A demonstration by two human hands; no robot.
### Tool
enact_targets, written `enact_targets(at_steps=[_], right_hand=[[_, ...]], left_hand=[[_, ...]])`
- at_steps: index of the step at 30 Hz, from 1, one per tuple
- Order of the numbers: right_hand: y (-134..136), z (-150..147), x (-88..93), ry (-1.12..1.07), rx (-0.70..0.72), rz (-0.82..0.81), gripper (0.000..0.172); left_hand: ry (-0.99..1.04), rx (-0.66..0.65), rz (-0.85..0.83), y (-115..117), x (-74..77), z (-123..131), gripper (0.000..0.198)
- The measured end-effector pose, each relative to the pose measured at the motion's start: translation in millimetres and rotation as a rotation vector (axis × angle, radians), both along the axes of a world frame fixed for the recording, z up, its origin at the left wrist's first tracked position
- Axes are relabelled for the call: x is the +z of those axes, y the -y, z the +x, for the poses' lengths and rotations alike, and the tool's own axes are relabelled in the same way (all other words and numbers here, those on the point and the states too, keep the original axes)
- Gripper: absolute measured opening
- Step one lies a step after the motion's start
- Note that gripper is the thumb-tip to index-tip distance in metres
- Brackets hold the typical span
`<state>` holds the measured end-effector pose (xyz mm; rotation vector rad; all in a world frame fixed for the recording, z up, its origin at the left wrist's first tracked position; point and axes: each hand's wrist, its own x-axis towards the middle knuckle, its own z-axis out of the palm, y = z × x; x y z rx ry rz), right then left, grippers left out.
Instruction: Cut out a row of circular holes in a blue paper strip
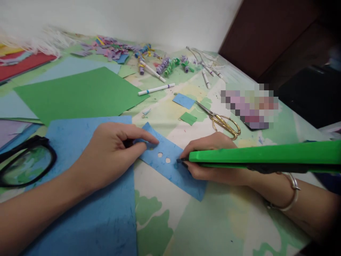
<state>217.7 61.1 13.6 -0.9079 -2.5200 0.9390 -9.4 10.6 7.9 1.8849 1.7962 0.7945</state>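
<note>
A blue paper strip (157,167) with round holes lies slantwise on the patterned tablecloth. My left hand (114,153) presses on its upper left end, index finger extended and thumb a little apart from it, holding nothing. My right hand (210,160) is closed at the strip's right part around a green hole punch or stapler-like tool (255,154), whose dark tip reaches over the paper. The tool's exact type and its contact with the strip cannot be made out. Under my left forearm lies a large blue sheet (106,213).
Gold-handled scissors (223,122) lie beyond my right hand, near small blue and green paper pieces. Green sheets (80,92), markers (157,89), paper curls and scraps are farther back. Black glasses (50,153) show at left; a pixelated object lies at right.
</note>
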Motion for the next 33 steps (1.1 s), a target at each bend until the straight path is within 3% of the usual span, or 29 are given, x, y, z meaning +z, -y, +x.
enact_targets(at_steps=[5, 8, 12, 16, 22, 29, 33], right_hand=[[-2.5, 7.3, -8.5, -0.018, 0.13, 0.066, 0.016], [-0.4, 3.7, -5.5, -0.002, 0.035, 0.036, 0.011], [4.0, -2.2, -2.6, -0.013, -0.054, 0.013, 0.006], [5.9, -3.7, -1.1, -0.007, -0.097, -0.088, 0.005], [10.7, -7.5, 5.6, 0.061, -0.208, -0.257, 0.008], [7.6, -3.5, -6.7, -0.029, -0.101, 0.074, 0.009], [5.4, -0.4, -8.2, -0.033, -0.033, 0.14, 0.015]], left_hand=[[0.108, 0.039, 0.006, 12.3, 0.9, 0.9, 0.028], [0.039, 0.077, 0.076, 10.2, 0.2, 3.1, 0.035], [-0.112, -0.043, 0.134, 0.2, -3.2, 3.7, 0.03], [-0.078, -0.143, 0.097, -3.0, -5.2, 2.7, 0.024], [-0.054, -0.14, 0.078, -0.5, -4.4, 3.0, 0.029], [-0.087, -0.138, 0.088, -0.6, -4.0, 5.3, 0.03], [-0.135, -0.11, 0.114, 15.0, -11.6, 3.6, 0.028]])
